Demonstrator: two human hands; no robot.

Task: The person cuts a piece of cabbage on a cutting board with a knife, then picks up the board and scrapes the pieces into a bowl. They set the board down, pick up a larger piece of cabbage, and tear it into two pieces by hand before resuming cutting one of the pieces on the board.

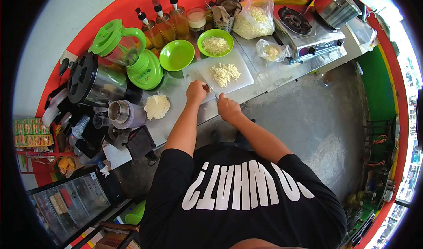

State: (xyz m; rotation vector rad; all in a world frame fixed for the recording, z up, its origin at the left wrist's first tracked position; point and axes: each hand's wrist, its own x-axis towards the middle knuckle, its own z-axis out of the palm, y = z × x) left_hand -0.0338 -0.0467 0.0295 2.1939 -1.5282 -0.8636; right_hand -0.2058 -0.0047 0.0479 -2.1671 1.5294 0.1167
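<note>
Left hand [197,91] rests curled, knuckles up, on the near corner of the white rectangular cutting board [240,79]; whether it grips anything we cannot tell. Right hand [228,108], just off the board's near edge, is closed around the handle of a thin-bladed knife [213,91], whose tip points toward the left hand. We note a loose pile of pale shredded strips [224,73] at the board's centre. Beyond the board stand two round lime-green plastic bowls: one [215,42] carries more of the pale shreds, the other [176,55] appears empty. Right of the board, a small clear plastic bag [272,51] holds pale contents; behind it, a larger clear bag [254,20] is packed with the shreds. Left of the board lies a pale rounded lump [157,106].
</note>
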